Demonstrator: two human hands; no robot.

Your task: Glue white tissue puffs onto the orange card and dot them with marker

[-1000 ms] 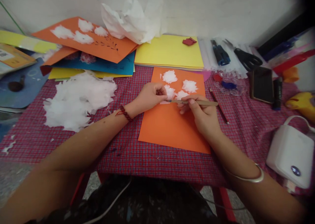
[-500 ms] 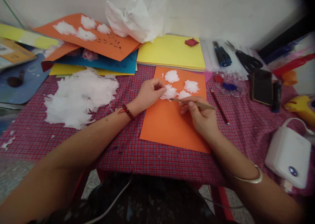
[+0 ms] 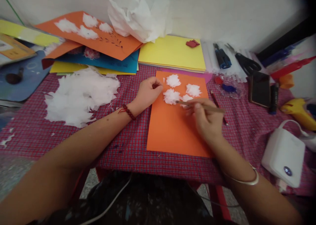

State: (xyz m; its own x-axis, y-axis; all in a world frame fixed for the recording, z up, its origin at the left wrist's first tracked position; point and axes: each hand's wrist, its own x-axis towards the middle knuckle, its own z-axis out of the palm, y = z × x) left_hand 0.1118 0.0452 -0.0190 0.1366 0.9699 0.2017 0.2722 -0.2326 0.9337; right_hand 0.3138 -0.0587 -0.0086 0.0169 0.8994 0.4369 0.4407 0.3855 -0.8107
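An orange sheet (image 3: 177, 129) lies on the checked cloth with several white paper tufts on its upper part. My right hand (image 3: 206, 119) grips a thin brown stick (image 3: 212, 109) like a pen, its dark tip beside the lower-left tuft (image 3: 171, 96). My left hand (image 3: 149, 91) rests at the sheet's upper left edge, thumb and index finger curled together near that tuft. Whatever the left fingers pinch, if anything, is too small to make out. To the left spreads a large heap of white paper pieces (image 3: 79, 96).
Behind stand a decorated orange sheet (image 3: 81, 37), crumpled white paper (image 3: 135, 17) and a yellow stack (image 3: 170, 53). To the right lie a dark red pencil (image 3: 218, 106), scissors (image 3: 247, 62), a phone (image 3: 259, 89), a yellow glue gun (image 3: 296, 111) and a white device (image 3: 283, 155).
My left hand has drawn back slightly left from the lower-left tuft. My right hand and the stick have shifted a little right, and the orange sheet has moved slightly right and down.
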